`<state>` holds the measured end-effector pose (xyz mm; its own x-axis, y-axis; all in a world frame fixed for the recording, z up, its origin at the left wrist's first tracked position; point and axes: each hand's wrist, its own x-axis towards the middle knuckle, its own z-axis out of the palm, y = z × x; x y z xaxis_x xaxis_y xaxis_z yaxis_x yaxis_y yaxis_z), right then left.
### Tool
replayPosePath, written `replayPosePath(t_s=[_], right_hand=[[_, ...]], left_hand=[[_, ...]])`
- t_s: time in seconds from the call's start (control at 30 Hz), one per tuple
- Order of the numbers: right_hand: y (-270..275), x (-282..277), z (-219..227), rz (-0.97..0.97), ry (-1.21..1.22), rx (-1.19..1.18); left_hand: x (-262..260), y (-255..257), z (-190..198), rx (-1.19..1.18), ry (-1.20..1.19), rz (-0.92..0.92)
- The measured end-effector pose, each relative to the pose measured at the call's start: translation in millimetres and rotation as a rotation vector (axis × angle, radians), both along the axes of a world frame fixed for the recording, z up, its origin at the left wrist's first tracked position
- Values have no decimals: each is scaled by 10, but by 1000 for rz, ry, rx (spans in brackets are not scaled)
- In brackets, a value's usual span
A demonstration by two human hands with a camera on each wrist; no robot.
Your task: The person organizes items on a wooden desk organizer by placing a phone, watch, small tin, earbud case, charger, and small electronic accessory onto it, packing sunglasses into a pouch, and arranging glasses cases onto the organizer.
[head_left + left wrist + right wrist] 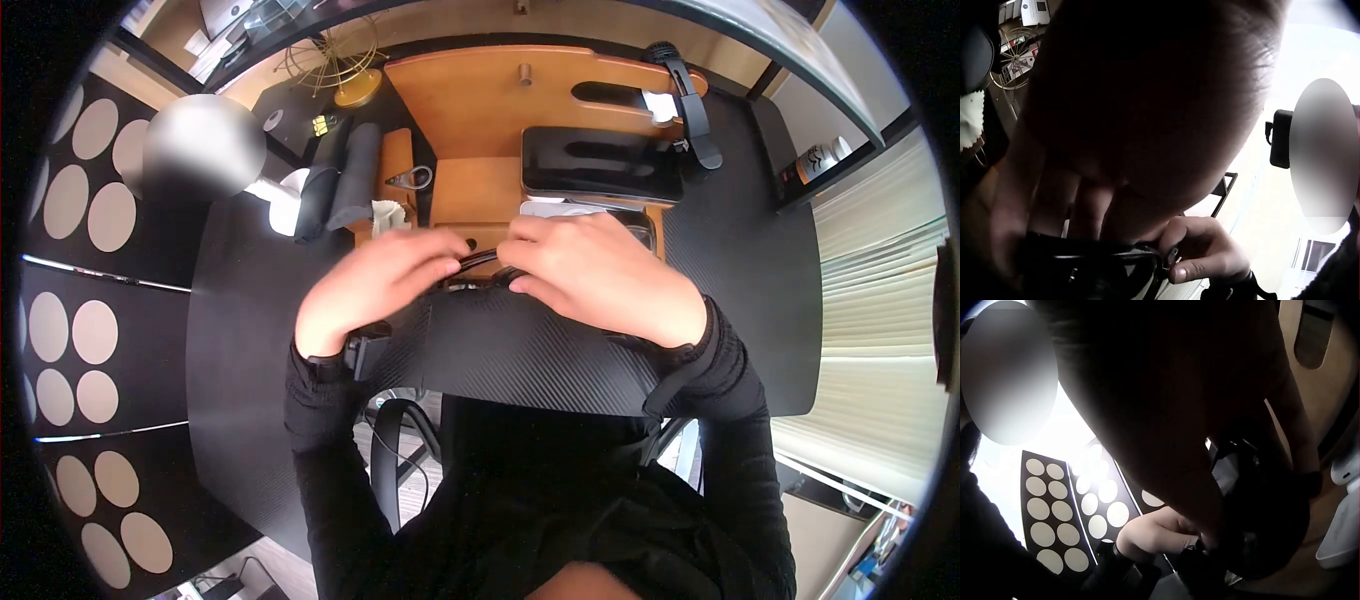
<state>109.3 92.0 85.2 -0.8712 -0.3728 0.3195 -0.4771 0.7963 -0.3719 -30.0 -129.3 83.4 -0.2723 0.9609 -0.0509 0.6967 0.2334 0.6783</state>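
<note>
Both hands work close together over the desk's front part, holding a pair of black-framed glasses [478, 259] between them. My left hand [390, 275] grips one side, its fingers bent over the frame. On the other side, my right hand [600, 270] pinches the glasses with thumb and fingers. From the left wrist, the glossy frame and a dark lens [1138, 272] show below the left fingers, and the right thumb sits at the hinge corner. In the right wrist view the glasses [1260, 531] are mostly dark, partly hidden by the right hand.
Behind the hands stands a wooden organizer [470, 185] with a black case [600, 165] on it and a watch strap [697, 120] at its right. A pale zigzag-edged cloth [390, 217], dark rolls [357, 175], a white lamp [288, 200] and a gold wire globe [357, 88] stand left.
</note>
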Motion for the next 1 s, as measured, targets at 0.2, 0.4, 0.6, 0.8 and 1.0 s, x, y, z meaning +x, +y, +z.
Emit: replayPosePath(t_s=[0.2, 0.4, 0.6, 0.8, 1.0], right_hand=[[56, 23, -19, -53, -86, 97], [25, 0, -65, 28, -129, 50], [-7, -1, -36, 13, -306, 44], [3, 10, -13, 120, -183, -3], [-70, -11, 43, 179, 192, -283]], left_hand=[[-323, -347, 8, -337, 518, 526], [-366, -281, -94, -470, 409, 471], [-388, -285, -170, -319, 485, 338], [-129, -50, 50, 13, -72, 30], [-29, 11, 197, 98, -115, -169]])
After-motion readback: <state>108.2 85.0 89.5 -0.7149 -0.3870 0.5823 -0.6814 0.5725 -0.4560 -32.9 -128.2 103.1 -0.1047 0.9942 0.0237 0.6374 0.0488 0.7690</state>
